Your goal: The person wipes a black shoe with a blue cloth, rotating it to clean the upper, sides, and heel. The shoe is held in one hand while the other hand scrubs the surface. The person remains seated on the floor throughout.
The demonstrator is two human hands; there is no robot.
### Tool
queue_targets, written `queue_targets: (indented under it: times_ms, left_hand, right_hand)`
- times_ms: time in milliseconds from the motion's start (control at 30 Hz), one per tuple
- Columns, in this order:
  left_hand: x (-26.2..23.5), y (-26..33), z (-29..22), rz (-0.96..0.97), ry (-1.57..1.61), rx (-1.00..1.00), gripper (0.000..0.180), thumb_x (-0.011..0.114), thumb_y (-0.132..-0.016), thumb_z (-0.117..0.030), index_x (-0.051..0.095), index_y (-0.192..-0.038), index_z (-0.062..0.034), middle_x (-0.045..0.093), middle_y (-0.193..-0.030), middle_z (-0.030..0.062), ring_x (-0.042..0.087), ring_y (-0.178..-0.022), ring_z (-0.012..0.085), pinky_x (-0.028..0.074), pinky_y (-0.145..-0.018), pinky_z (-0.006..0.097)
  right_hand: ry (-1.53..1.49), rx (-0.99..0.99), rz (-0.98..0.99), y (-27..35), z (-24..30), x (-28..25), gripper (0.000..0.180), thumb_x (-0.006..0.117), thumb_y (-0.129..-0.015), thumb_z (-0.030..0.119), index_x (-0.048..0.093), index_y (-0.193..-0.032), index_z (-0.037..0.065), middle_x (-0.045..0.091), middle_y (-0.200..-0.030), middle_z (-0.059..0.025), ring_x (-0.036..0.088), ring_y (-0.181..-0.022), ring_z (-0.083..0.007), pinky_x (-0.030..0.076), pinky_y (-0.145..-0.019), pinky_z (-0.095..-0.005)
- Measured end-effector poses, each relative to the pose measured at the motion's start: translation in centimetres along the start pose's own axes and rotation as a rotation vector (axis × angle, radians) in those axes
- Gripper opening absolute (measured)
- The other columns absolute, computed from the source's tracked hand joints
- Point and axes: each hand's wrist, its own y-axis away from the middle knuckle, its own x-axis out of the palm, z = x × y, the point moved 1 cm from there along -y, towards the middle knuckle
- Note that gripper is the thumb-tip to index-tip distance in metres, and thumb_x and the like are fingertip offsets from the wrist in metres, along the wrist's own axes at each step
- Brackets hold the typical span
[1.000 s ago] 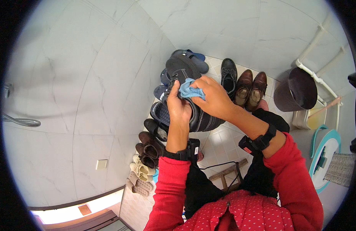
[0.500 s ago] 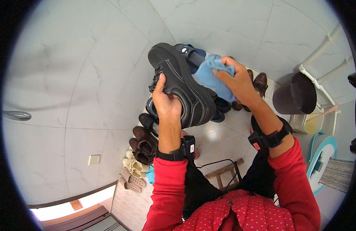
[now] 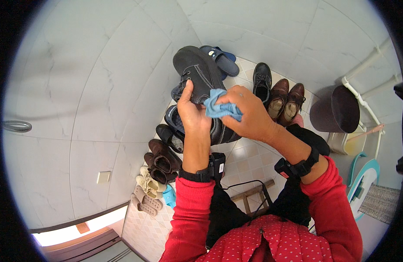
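Note:
A black lace-up shoe (image 3: 197, 65) is held up in front of me, its toe pointing away and a little left. My left hand (image 3: 193, 111) grips it at the opening, with the thumb lying up along the laces and the fingers hidden in or behind the shoe. Bunched in my right hand (image 3: 249, 111) is a light blue cloth (image 3: 219, 106). The cloth lies against the shoe's side near the opening, beside my left hand. Cloth and right hand cover much of the shoe's heel half.
Blue slippers (image 3: 225, 63), a black shoe (image 3: 262, 81) and brown shoes (image 3: 278, 98) stand along the far wall. Dark boots (image 3: 162, 159), cream sneakers (image 3: 149, 181) and beige clogs (image 3: 145, 201) line the left wall. At right are a dark bucket (image 3: 334, 109) and white pipes (image 3: 363, 101).
My right hand has brought the cloth leftward and down from beyond the sole onto the shoe's side near the opening. The shoe has shifted slightly right in my left hand.

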Motion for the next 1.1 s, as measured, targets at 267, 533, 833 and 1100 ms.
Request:
queue_targets:
  times_ms: [267,533,833,1100]
  left_hand:
    - [-0.8,-0.4,-1.1,-0.176,0.047,0.051,0.029,0.061,-0.09,-0.014,0.059,-0.113,0.0043,0.065,-0.11,0.0168,0.063,-0.098,0.0318,0.051,-0.091,0.044]
    - [-0.7,0.3,-0.4,0.026,-0.061,-0.016,0.027,0.062,-0.088,-0.008,0.06,-0.111,0.0053,0.066,-0.106,0.0149,0.064,-0.096,0.0281,0.052,-0.089,0.041]
    - [0.5,2.3,1.7,0.154,-0.186,-0.057,0.03,0.061,-0.085,0.0,0.059,-0.114,0.0062,0.066,-0.11,0.0165,0.065,-0.099,0.0279,0.052,-0.092,0.04]
    - [2.6,6.0,3.1,0.347,-0.388,-0.084,0.033,0.065,-0.08,0.007,0.061,-0.113,0.0064,0.068,-0.106,0.0146,0.068,-0.093,0.0242,0.054,-0.085,0.037]
  right_hand:
    - [0.01,-0.147,0.098,1.3,0.7,0.4,0.033,0.073,-0.063,0.013,0.067,-0.096,0.015,0.056,-0.102,-0.0101,0.058,-0.094,-0.03,0.051,-0.077,-0.0381]
    - [-0.011,-0.08,-0.146,0.8,0.3,0.9,0.03,0.068,-0.069,0.007,0.064,-0.099,0.009,0.057,-0.095,-0.0118,0.059,-0.084,-0.0311,0.05,-0.072,-0.0361]
    - [0.058,0.078,-0.411,-1.3,-1.7,-1.9,0.027,0.065,-0.075,0.01,0.061,-0.101,0.01,0.058,-0.096,-0.0119,0.06,-0.087,-0.032,0.049,-0.076,-0.0385]
    - [0.081,0.16,-0.743,-2.6,-3.2,-7.1,0.024,0.064,-0.075,0.011,0.064,-0.099,0.007,0.059,-0.103,-0.0144,0.06,-0.09,-0.0314,0.049,-0.078,-0.0373]
